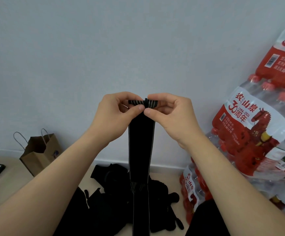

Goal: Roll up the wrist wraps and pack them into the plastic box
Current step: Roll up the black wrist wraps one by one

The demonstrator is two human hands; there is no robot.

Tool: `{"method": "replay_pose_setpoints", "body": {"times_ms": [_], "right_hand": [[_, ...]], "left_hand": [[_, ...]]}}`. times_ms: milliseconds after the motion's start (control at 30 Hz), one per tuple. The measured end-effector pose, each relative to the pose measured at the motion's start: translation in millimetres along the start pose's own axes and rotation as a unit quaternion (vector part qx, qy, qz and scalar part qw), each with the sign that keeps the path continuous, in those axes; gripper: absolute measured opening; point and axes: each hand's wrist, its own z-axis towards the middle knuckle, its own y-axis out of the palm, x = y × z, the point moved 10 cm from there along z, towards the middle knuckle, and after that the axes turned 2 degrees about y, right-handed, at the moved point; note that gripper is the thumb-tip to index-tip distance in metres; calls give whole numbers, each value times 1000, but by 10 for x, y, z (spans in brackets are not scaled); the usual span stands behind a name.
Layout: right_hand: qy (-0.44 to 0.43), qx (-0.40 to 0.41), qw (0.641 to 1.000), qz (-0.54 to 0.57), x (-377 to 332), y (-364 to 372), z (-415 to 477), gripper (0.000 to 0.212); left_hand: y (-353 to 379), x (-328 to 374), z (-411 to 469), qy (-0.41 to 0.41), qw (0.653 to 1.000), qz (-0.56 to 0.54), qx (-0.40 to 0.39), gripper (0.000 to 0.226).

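Two hands meet at chest height in front of a pale wall, both pinching the top end of a black wrap [141,133]. The left hand [116,116] and right hand [170,116] are each closed on the striped end, thumbs touching at the middle, where the end is folded over into a small first turn. The rest of the wrap hangs straight down to a heap of black wraps [114,193] on the floor. A paper bag [41,154] stands at the left; packs of bottles [250,137] are stacked at the right
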Motion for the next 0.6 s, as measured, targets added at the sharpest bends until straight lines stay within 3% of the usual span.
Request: {"method": "replay_pose_setpoints", "body": {"times_ms": [233,367,500,600], "right_hand": [[-54,12,987,-152,-85,-53,-40,15],[-65,-35,989,-131,-120,38,-88,9],[-82,-54,987,-127,-164,40,-142,12],[-73,-55,993,-71,-190,-5,-152,16]], "left_hand": [[24,61,-2,33,997,74,-8,16],[120,78,-43,28,999,10,-34,8],[111,60,-72,-4,998,-47,-39,14],[150,19,-101,-54,983,-160,-74,20]]}}
